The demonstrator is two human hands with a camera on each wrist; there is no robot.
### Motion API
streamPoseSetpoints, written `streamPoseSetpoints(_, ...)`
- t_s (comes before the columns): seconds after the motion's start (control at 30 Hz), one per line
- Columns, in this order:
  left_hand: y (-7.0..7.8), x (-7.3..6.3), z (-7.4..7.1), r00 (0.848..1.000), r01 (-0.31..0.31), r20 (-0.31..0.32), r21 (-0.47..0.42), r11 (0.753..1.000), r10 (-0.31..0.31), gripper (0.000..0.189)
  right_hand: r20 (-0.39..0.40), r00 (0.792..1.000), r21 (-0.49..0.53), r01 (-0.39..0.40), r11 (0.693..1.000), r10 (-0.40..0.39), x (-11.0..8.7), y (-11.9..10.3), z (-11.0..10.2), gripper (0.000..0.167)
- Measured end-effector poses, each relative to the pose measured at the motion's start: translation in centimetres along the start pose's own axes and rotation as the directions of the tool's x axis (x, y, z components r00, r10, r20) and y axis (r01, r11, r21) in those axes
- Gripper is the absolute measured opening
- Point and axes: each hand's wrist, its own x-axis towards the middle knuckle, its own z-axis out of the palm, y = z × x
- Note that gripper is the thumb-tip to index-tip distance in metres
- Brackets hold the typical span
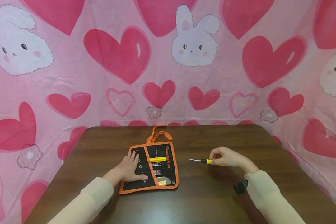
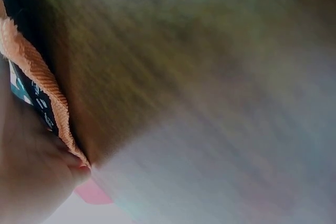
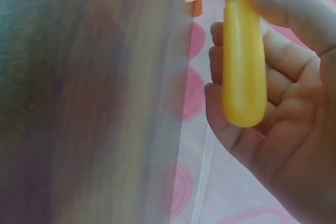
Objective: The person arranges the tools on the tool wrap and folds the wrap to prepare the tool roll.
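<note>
A black tool pouch with orange trim (image 1: 177, 174) lies unrolled on the table. My left hand (image 1: 128, 168) rests on its left half, fingers spread over the numbered pockets. The pouch's pockets hold a yellow handle (image 1: 158, 159), the end of a metal wrench (image 1: 156, 165), a small dark packet (image 1: 157, 172) and a grey-and-yellow utility knife (image 1: 163, 181). To the right of the pouch, my right hand (image 1: 226, 157) pinches a screwdriver (image 1: 204, 161) by its yellow handle, the metal shaft pointing left toward the pouch. In the right wrist view, thumb and curled fingers hold that handle (image 3: 244, 66).
The dark wooden table (image 1: 201, 199) has rounded far corners. Orange tie straps (image 1: 154, 137) trail from the pouch toward the far edge. A pink cloth with hearts and rabbits (image 1: 162, 62) hangs behind and at the sides. A black wrist device (image 1: 240, 186) sits at my right cuff.
</note>
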Motion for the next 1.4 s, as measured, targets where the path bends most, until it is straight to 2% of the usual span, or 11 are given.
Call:
streamPoseSetpoints(0.33, -0.1, 0.1, 0.0, 1.0, 0.006, 0.005, -0.011, 1.0, -0.005, 0.117, -0.049, 0.999, 0.019, 0.025, 1.0, -0.024, 2.7, -0.9, -0.7, 0.008)
streamPoseSetpoints(0.57, 0.0, 0.0, -0.2, 1.0, 0.004, 0.007, -0.017, 1.0, -0.004, 0.116, -0.07, 0.997, -0.047, 0.04, 0.998, -0.043, 4.4, -2.3, -1.2, 0.007)
streamPoseSetpoints(0.87, 0.1, -0.1, -0.1, 1.0, 0.015, 0.017, -0.004, 1.0, -0.015, 0.117, -0.109, 0.991, -0.05, 0.071, 0.996, -0.076, 6.9, -3.7, -1.5, 0.009)
streamPoseSetpoints(1.4, 0.1, -0.2, 0.0, 0.999, 0.024, 0.028, 0.012, 1.0, -0.024, 0.116, -0.153, 0.987, -0.052, 0.044, 0.998, -0.051, 10.9, -6.0, -0.5, 0.006)
